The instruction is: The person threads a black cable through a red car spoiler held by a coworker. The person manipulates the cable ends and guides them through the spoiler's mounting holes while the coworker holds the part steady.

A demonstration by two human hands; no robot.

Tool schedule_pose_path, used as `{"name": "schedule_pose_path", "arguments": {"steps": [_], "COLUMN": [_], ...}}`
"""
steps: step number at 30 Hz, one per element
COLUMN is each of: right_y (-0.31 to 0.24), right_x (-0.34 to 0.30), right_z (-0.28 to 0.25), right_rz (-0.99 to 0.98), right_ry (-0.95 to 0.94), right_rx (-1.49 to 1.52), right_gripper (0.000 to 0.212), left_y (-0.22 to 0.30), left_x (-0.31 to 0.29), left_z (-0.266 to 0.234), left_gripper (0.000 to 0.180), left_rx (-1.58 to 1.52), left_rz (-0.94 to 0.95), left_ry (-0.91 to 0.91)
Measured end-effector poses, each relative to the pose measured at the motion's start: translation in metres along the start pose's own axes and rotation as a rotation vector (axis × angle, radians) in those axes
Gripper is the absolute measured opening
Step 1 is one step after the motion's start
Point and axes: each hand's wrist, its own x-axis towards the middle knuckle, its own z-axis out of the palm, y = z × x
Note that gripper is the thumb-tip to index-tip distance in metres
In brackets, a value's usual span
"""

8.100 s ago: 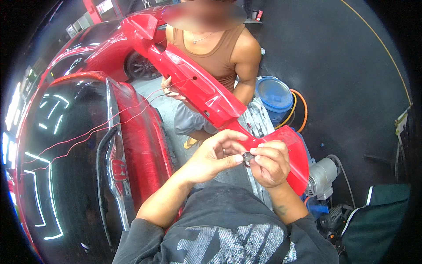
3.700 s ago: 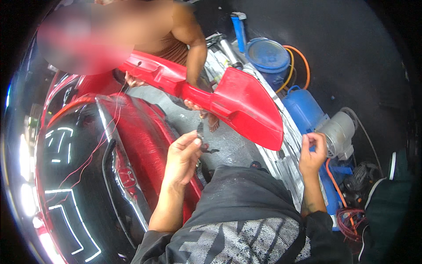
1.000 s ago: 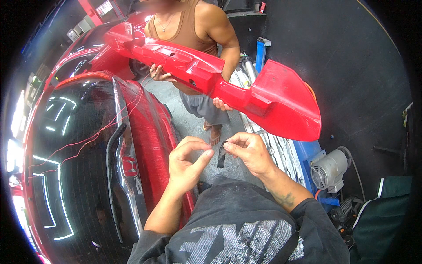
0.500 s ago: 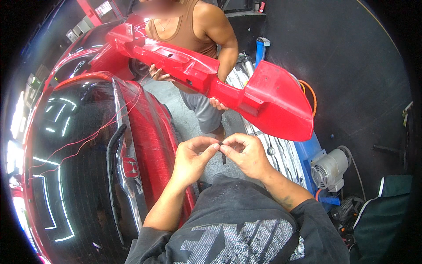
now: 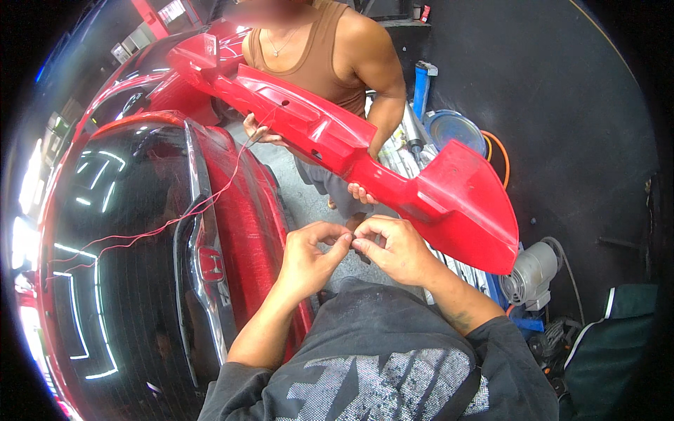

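Note:
My left hand (image 5: 312,254) and my right hand (image 5: 393,245) meet in front of my chest, thumbs and forefingers pinched close together. Whatever lies between the fingertips is too small to make out. Just beyond them, a person in a brown tank top (image 5: 309,49) holds a long red car spoiler (image 5: 309,116) with both hands, tilted down toward my right. Thin red wires (image 5: 200,203) run from near the person's hand at the spoiler across to the car's rear window. Neither of my hands touches the spoiler.
On the left stands a red car's tailgate with its rear window (image 5: 126,245), wiper (image 5: 184,231) and plastic film. A grey motor (image 5: 530,274) sits at the right by a dark wall (image 5: 562,105). Behind the spoiler are a blue lid (image 5: 456,130) and an orange hose (image 5: 502,158).
The person has come nearer with the spoiler, whose right end has swung lower and closer to my right hand. The red wires have shifted with it. My hands stay pinched together.

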Motion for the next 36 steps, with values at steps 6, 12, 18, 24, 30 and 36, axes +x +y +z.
{"name": "schedule_pose_path", "arguments": {"steps": [6,12,18,24,30,36], "right_y": [0.0,0.013,0.016,0.006,-0.008,-0.017], "right_x": [0.043,0.063,0.049,0.033,0.022,0.007], "right_z": [-0.013,-0.03,-0.017,0.001,0.012,0.013], "right_rz": [0.083,0.062,0.173,0.161,0.197,0.164], "right_ry": [-0.327,-0.573,-0.317,-0.059,-0.03,-0.026], "right_rx": [0.02,0.193,0.311,0.346,0.583,0.542], "right_gripper": [0.019,0.02,0.018,0.018,0.018,0.017], "left_y": [-0.004,-0.023,-0.036,-0.004,0.022,0.027], "left_x": [0.025,0.044,0.043,0.007,-0.001,-0.016], "left_z": [-0.03,-0.044,-0.07,-0.023,-0.02,-0.017], "left_gripper": [0.017,0.012,0.02,0.01,0.015,0.017], "left_rx": [-0.069,-0.571,-0.37,-0.023,0.19,0.258], "left_rz": [-0.118,-0.312,-0.256,0.049,0.355,0.398], "left_ry": [-0.171,-0.266,-0.168,0.062,0.196,0.223]}}
